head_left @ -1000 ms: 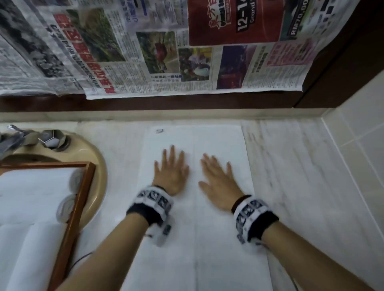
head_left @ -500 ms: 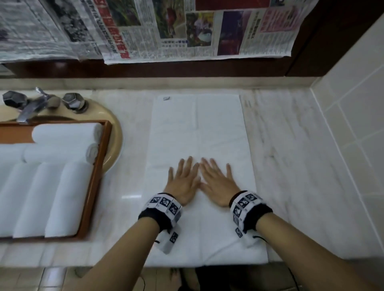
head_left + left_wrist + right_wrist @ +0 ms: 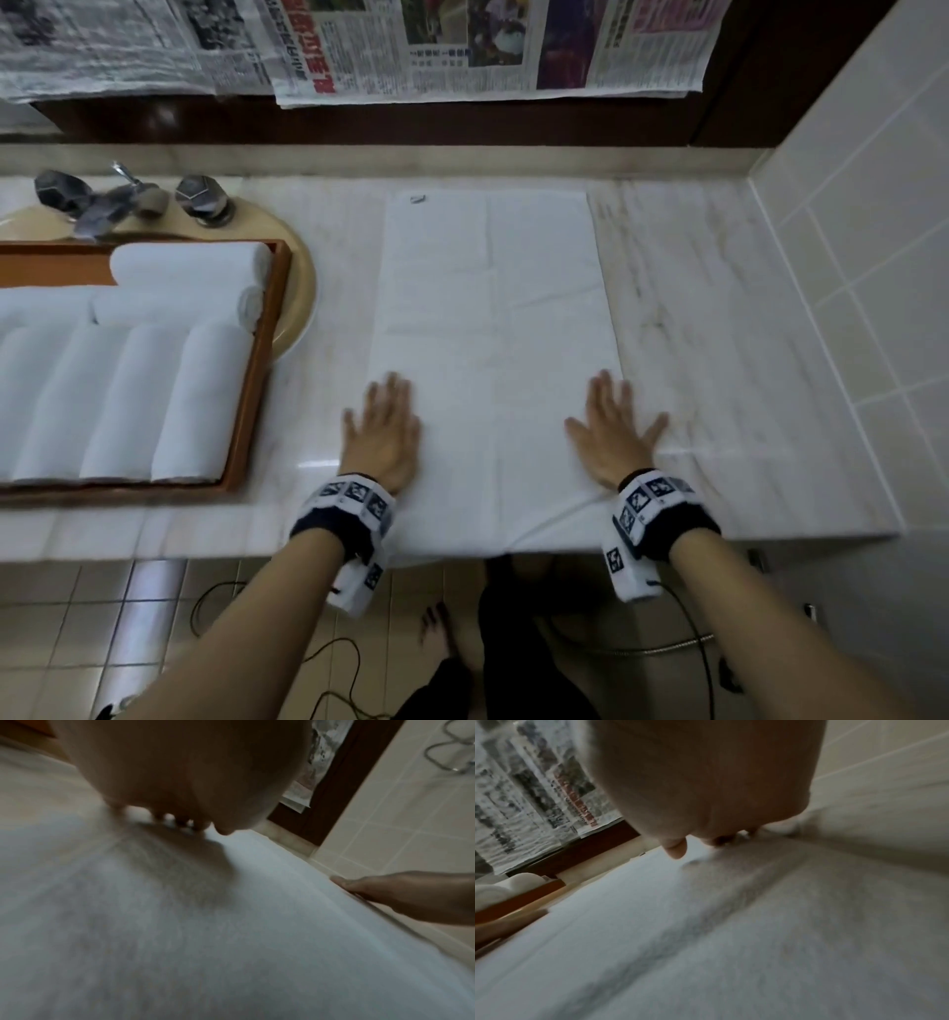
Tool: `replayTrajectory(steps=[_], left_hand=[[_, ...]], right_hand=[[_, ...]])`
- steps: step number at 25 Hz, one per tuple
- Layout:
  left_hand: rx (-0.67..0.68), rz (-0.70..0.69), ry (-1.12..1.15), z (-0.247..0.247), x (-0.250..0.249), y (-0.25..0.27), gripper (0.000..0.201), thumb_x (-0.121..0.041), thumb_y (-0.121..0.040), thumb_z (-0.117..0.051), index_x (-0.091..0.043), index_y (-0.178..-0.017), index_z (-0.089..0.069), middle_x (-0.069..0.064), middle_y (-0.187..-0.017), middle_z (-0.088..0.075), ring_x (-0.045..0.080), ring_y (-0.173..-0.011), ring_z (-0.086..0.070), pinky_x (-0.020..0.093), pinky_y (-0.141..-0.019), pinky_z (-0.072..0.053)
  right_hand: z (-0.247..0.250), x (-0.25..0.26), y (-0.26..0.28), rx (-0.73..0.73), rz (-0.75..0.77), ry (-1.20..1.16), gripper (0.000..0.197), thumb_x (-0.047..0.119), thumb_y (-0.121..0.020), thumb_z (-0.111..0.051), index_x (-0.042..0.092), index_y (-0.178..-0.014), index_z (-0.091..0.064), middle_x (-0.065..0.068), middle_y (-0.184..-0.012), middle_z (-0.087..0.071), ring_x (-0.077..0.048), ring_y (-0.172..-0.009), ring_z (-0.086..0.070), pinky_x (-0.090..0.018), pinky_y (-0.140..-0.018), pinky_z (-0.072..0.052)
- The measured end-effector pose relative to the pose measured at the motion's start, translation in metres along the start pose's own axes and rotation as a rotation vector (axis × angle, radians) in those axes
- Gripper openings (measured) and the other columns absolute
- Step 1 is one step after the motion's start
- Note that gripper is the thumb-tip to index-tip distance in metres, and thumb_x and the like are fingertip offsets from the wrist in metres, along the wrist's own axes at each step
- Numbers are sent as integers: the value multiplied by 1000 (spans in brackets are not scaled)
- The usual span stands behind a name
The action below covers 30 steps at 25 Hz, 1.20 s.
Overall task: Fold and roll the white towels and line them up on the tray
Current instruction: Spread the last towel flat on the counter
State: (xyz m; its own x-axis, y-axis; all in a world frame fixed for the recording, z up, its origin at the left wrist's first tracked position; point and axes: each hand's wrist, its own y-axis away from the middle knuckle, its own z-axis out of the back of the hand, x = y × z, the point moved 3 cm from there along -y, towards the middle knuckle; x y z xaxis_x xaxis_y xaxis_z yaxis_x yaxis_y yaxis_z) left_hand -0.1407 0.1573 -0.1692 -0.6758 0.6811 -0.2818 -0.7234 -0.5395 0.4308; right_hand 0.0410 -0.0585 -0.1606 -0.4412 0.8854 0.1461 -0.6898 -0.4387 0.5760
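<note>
A white towel (image 3: 493, 334) lies flat and lengthwise on the marble counter, its near end hanging slightly over the front edge. My left hand (image 3: 382, 431) presses flat on the towel's left edge, fingers straight. My right hand (image 3: 613, 429) presses flat on its right edge, fingers spread, partly on the counter. The wooden tray (image 3: 257, 370) at the left holds several rolled white towels (image 3: 200, 401). The wrist views show the towel (image 3: 231, 943) (image 3: 706, 943) close under each palm, and the right hand (image 3: 411, 898) appears in the left wrist view.
The tray sits over a beige sink basin (image 3: 303, 288) with a chrome faucet (image 3: 113, 200). Newspaper (image 3: 462, 46) hangs on the back wall. A tiled wall (image 3: 847, 257) bounds the counter (image 3: 719, 360) at the right. Cables lie on the floor (image 3: 77, 642) below.
Both hands slid from the towel's middle toward me, then apart to its left and right edges. The head view tilted down, showing the counter's front edge and the floor.
</note>
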Motion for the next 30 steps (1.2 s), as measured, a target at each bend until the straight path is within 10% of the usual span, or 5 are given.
replayTrajectory(steps=[2, 6, 13, 18, 30], left_hand=[[13, 56, 61, 2, 0, 11, 59, -39, -104, -13, -16, -155, 7, 0, -160, 19, 21, -148, 16, 47, -117, 8], [65, -333, 64, -38, -53, 46, 65, -51, -97, 0, -22, -154, 8, -7, -156, 23, 12, -145, 22, 44, -120, 9], [-69, 54, 3, -25, 22, 48, 63, -44, -101, -8, -16, -153, 12, 1, -159, 20, 17, -146, 20, 44, -116, 18], [62, -184, 42, -12, -52, 5, 62, -46, -101, -6, -17, -154, 9, -3, -158, 23, 17, -147, 18, 43, -118, 14], [23, -49, 54, 64, -57, -148, 57, -46, -103, -15, -26, -155, -1, -3, -161, 17, 18, -147, 17, 52, -116, 11]], right_hand=[[-3, 9, 17, -20, 68, 27, 66, 45, -101, -17, 19, -152, 15, 7, -156, 30, -18, -145, 23, -68, -110, 11], [-65, 57, 65, 18, 471, 160, 67, 50, -94, -1, 22, -153, 12, 8, -152, 34, -16, -144, 26, -62, -113, 6], [-49, -22, 50, -139, 67, 134, 65, 52, -98, -7, 23, -146, 25, 7, -154, 32, -17, -144, 27, -64, -105, 20], [-33, 61, 17, -75, 405, 156, 63, 47, -99, -8, 21, -153, 10, 8, -157, 27, -16, -146, 22, -60, -113, 13], [81, 98, -146, -114, 420, 177, 57, 40, -104, -23, 26, -155, 0, 4, -161, 17, -17, -148, 15, -58, -116, 4]])
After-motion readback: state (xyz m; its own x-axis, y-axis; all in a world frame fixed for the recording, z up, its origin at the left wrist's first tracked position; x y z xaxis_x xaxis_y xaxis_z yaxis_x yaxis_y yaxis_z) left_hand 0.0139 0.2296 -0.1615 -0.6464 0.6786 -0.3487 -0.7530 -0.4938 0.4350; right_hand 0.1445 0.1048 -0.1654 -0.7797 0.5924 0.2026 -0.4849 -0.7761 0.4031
